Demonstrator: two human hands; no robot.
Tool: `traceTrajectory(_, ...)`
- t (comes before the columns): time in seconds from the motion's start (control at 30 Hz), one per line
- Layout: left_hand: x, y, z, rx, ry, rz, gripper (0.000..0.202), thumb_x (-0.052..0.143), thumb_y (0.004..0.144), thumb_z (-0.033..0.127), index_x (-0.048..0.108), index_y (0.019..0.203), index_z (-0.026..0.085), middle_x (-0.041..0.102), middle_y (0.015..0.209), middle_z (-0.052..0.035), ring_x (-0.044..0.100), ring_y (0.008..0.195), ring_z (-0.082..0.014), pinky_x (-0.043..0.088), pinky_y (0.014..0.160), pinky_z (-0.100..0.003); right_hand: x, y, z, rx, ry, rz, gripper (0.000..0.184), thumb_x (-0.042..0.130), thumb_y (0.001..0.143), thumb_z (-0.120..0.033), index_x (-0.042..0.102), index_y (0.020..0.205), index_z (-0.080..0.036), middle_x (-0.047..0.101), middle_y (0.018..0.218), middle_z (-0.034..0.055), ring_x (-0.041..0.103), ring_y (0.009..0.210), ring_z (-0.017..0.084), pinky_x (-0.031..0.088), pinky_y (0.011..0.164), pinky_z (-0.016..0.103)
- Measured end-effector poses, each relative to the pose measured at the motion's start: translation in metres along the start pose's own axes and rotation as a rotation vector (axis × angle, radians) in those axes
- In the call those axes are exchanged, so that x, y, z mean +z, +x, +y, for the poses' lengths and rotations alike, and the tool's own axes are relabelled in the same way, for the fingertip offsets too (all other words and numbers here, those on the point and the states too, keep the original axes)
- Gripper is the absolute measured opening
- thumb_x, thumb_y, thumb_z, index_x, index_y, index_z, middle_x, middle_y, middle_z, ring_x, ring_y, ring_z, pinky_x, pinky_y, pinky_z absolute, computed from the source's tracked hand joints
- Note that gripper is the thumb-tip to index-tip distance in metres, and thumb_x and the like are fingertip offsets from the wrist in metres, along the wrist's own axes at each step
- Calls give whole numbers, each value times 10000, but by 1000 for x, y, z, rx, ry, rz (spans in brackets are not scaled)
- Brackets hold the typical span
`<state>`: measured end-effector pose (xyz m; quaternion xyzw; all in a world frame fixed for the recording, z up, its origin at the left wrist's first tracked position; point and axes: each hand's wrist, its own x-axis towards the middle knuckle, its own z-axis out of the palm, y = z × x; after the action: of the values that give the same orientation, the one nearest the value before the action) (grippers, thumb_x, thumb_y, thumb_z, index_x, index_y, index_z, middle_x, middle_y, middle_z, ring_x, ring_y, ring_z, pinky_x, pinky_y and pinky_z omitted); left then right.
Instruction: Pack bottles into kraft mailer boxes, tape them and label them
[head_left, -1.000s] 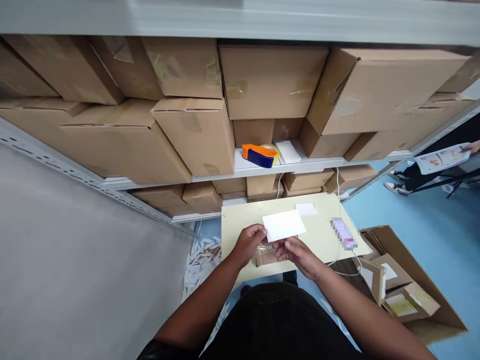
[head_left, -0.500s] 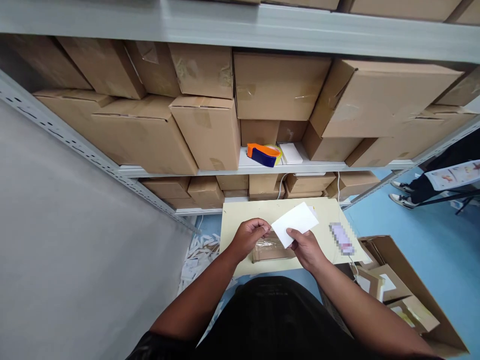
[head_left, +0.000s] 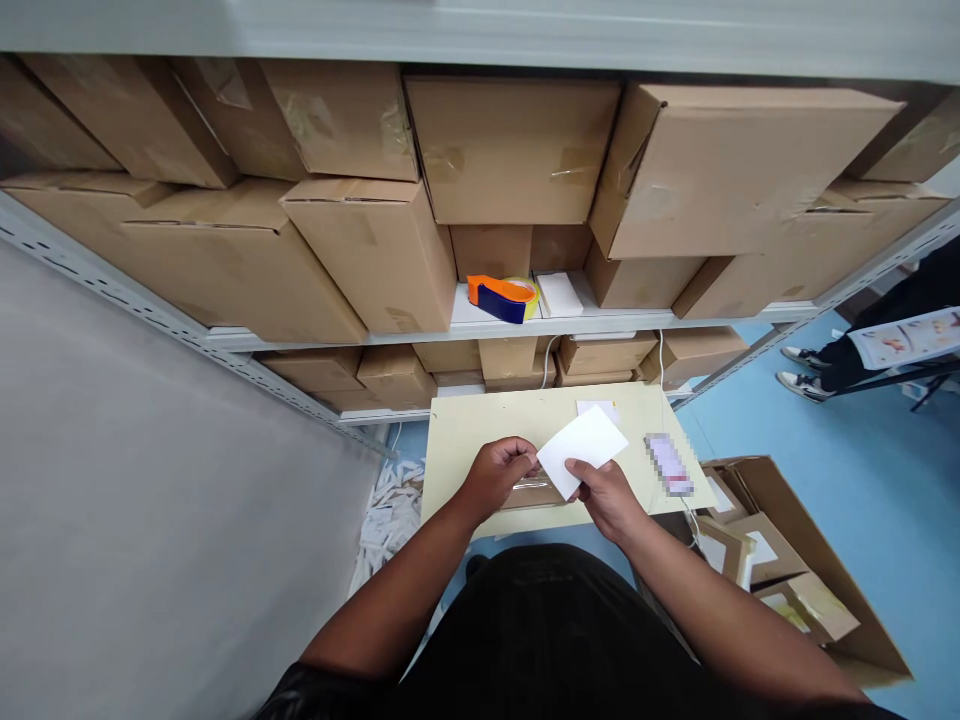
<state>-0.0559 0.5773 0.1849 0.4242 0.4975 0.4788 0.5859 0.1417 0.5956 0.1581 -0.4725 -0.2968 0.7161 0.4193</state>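
A small blank white paper sheet [head_left: 582, 450] is held above the table in my right hand [head_left: 606, 492], its thumb lying on the front face. The fingers of my left hand [head_left: 501, 478] are pinched together at the sheet's left corner. The sheet bends slightly. Beneath both hands, a small cardboard box [head_left: 536, 492] with shiny clear tape lies on the pale yellow table [head_left: 469, 425], partly hidden by the hands and sheet. Another white paper [head_left: 598, 410] rests on the table just behind the held sheet.
A phone-like item [head_left: 669, 465], blurred out, lies at the table's right. The shelf ahead holds cardboard boxes [head_left: 517, 150], an orange and blue tape dispenser [head_left: 501, 298] and a white paper stack [head_left: 559, 294]. A large carton [head_left: 832, 590] of boxes stands right; a person's legs [head_left: 847, 350] show beyond.
The view has shifted slightly, so the shelf looks closer. The held sheet has tilted and curved a little, exposing more of the paper behind it. Both hands keep their hold.
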Motion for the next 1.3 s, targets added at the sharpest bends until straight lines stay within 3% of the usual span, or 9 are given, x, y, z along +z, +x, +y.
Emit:
traceTrajectory(0.47, 8, 2, -9, 30, 50, 24, 153, 661, 772, 328, 632, 708, 191, 621, 712, -1, 553, 725, -160, 466, 721, -275, 3, -2, 1, 70, 24, -5, 401, 890, 653, -366, 709, 949, -164, 720, 729, 27, 570, 527, 135, 429, 414, 237)
traceTrajectory(0.7, 10, 2, -14, 33, 0, 48, 121, 654, 760, 298, 632, 711, 189, 613, 692, 8, 547, 700, -148, 448, 702, -267, 5, 7, 18, 340, -127, -110, 393, 842, 746, -493, 639, 849, -173, 678, 640, 14, 534, 440, 104, 456, 419, 230)
traceTrajectory(0.83, 6, 4, -10, 35, 11, 49, 129, 653, 755, 292, 632, 687, 185, 607, 688, 9, 523, 679, -138, 420, 684, -265, -8, 20, 27, 146, -186, 33, 447, 824, 761, -477, 591, 1059, -240, 696, 863, -2, 626, 574, 129, 495, 492, 241)
traceTrajectory(0.93, 3, 5, -8, 21, -28, 44, 118, 664, 744, 284, 635, 686, 185, 602, 677, 8, 530, 676, -141, 425, 688, -270, -20, 28, 25, -110, -365, 145, 542, 782, 773, -478, 568, 1213, -245, 683, 1124, 65, 683, 839, 183, 573, 688, 314)
traceTrajectory(1.03, 0, 6, -10, 15, -121, -3, 143, 696, 733, 310, 640, 693, 184, 615, 690, -3, 552, 685, -151, 446, 718, -285, -22, 32, 17, -249, -525, 74, 631, 760, 790, -506, 558, 1330, -249, 629, 1353, 123, 655, 1097, 232, 568, 886, 382)
traceTrajectory(1.1, -1, 8, -13, 24, -188, -38, 189, 734, 719, 343, 645, 694, 179, 628, 713, -15, 563, 705, -160, 455, 740, -294, -17, 32, 11, -114, -425, -56, 585, 724, 824, -558, 596, 1303, -247, 675, 1312, 122, 677, 1100, 244, 570, 885, 390)
traceTrajectory(1.2, -3, 9, -14, 52, -280, -56, 244, 785, 712, 381, 656, 706, 174, 648, 759, -32, 580, 750, -176, 462, 765, -305, -7, 28, 5, 218, -123, -271, 555, 669, 842, -658, 668, 1162, -204, 764, 1077, 116, 733, 963, 263, 586, 795, 392)
traceTrajectory(1.3, -5, 8, -12, 84, -342, -47, 261, 815, 713, 380, 659, 702, 170, 643, 759, -31, 575, 747, -171, 458, 757, -301, -1, 23, -1, 283, 70, -334, 520, 763, 786, -608, 701, 1083, -186, 781, 986, 105, 741, 894, 269, 586, 756, 385)
